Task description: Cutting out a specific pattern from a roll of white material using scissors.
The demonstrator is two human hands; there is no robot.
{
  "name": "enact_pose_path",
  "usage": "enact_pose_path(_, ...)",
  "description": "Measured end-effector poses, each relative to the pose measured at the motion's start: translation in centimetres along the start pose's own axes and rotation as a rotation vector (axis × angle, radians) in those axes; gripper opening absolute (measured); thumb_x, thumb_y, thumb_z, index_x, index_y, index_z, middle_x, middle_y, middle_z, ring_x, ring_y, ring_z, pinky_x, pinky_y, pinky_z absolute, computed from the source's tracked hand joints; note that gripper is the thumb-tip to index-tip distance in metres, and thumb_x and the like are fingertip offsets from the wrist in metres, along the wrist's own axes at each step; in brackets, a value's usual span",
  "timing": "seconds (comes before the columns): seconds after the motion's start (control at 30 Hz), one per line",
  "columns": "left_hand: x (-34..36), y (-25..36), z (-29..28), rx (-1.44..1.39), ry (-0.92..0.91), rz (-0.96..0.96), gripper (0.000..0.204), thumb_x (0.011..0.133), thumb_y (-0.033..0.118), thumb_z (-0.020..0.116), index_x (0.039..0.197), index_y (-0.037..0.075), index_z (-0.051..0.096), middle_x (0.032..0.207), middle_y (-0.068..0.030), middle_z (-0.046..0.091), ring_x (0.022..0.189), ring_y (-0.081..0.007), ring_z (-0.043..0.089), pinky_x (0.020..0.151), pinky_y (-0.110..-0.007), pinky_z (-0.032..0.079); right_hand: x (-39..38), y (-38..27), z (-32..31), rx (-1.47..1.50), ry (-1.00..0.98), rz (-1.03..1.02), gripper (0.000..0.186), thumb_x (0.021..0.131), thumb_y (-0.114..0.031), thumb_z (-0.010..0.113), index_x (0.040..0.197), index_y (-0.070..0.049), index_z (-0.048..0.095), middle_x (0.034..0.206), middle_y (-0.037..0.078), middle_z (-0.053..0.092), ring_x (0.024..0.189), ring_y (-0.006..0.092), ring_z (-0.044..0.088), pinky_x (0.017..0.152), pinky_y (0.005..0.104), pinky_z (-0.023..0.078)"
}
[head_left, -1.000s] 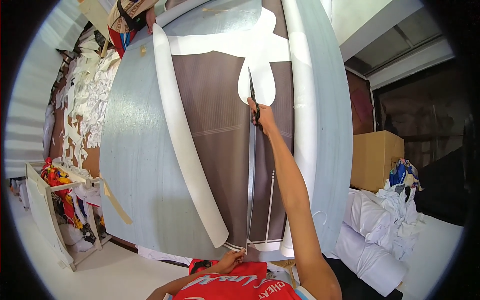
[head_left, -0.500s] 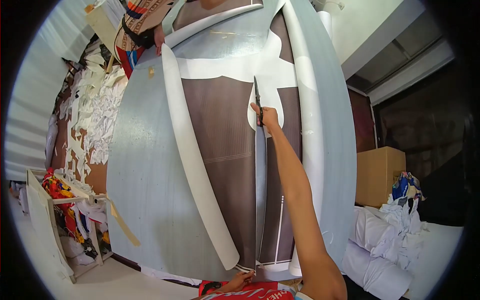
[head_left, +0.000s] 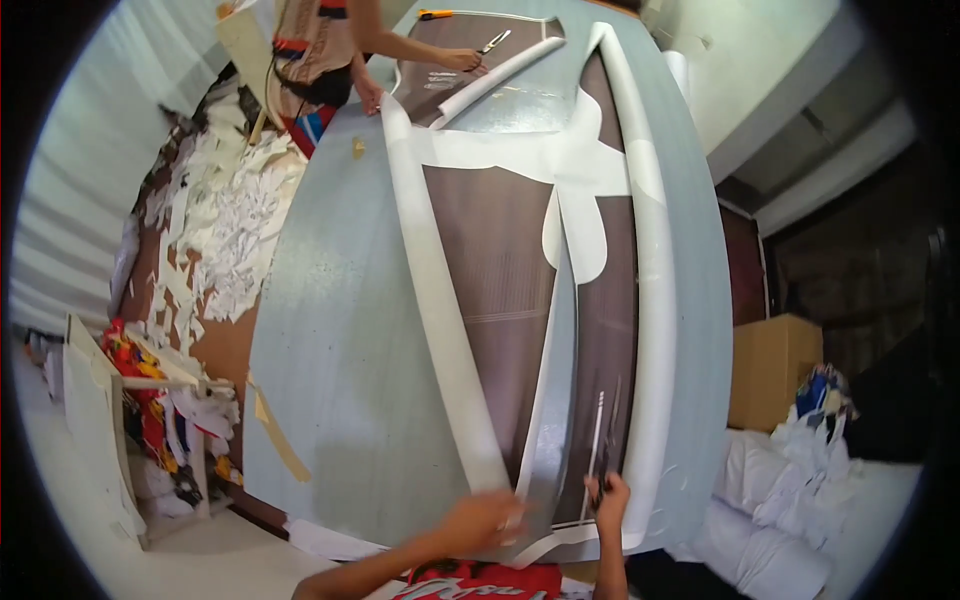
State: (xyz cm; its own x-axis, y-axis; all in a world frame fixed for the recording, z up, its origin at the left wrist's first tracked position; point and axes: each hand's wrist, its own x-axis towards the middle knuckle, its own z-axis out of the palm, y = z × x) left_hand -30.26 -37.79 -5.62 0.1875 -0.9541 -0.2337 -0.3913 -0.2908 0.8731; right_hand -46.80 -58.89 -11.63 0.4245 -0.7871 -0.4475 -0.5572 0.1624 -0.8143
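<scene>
My right hand is closed around the handles of dark scissors, above the lower end of the narrow brown strip. The blades point away from me and are blurred. My left hand, smeared by motion, is at the near end of the wide brown printed panel, beside a rolled white edge. I cannot make out its fingers' grip. A long cut separates panel and strip, running up into the white unprinted area and showing grey tabletop between them.
The sheet lies on a large grey table. At the far left, a co-worker's hand holds scissors over another brown piece. White scraps cover the floor on the left. A cardboard box and white bundles stand right.
My right hand has come back from the white area toward me with the scissors. My left hand has moved up onto the sheet's near end. The gap between panel and strip has widened.
</scene>
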Motion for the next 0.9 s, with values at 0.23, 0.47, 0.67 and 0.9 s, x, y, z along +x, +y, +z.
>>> enact_pose_path(0.23, 13.6, -11.1, -11.4, 0.827, 0.259, 0.187, 0.068, 0.084, 0.045, 0.060, 0.137, 0.007, 0.041, 0.138, -0.0147, 0.045, 0.130, -0.0300, 0.038, 0.109, -0.051, 0.027, -15.8, 8.7, 0.7, 0.203, 0.235, 0.190, 0.029, 0.080, -0.007, 0.073, 0.066, -0.005, 0.048, 0.051, -0.003, 0.044, 0.042, 0.0057, 0.041, 0.040, 0.0236, 0.032)
enact_pose_path(0.47, 12.6, -12.3, -14.4, 0.996, -0.238, 0.145, 0.090, 0.071, 0.079, 0.046, 0.135, 0.017, 0.050, 0.115, -0.0112, 0.062, 0.110, -0.0282, 0.056, 0.088, -0.043, 0.039, -27.0, 10.0, 8.3, 0.429, 0.344, 0.204, 0.028, 0.092, -0.020, 0.059, 0.069, -0.005, 0.048, 0.050, 0.001, 0.046, 0.040, 0.0098, 0.043, 0.038, 0.0241, 0.032)
enact_pose_path(0.67, 5.7, -14.4, -16.5, 1.122, -0.310, -0.049, 0.074, 0.079, 0.077, 0.037, 0.098, 0.015, 0.074, 0.098, -0.0072, 0.067, 0.097, -0.0255, 0.057, 0.077, -0.038, 0.040, -32.3, 8.6, 11.5, 0.326, 0.293, 0.148, 0.021, 0.083, -0.012, 0.069, 0.072, -0.005, 0.053, 0.053, -0.002, 0.047, 0.042, 0.0070, 0.044, 0.039, 0.0220, 0.033)
enact_pose_path(0.9, -2.9, -21.4, -22.3, 1.267, -0.049, 0.166, 0.062, 0.088, 0.063, 0.040, 0.081, 0.012, 0.075, 0.095, -0.0082, 0.065, 0.089, -0.0245, 0.053, 0.080, -0.039, 0.039, -41.8, 13.7, 19.9, -0.002, 0.543, -0.033, 0.030, 0.076, -0.008, 0.077, 0.066, -0.007, 0.049, 0.052, -0.003, 0.044, 0.042, 0.0070, 0.042, 0.041, 0.0222, 0.031)
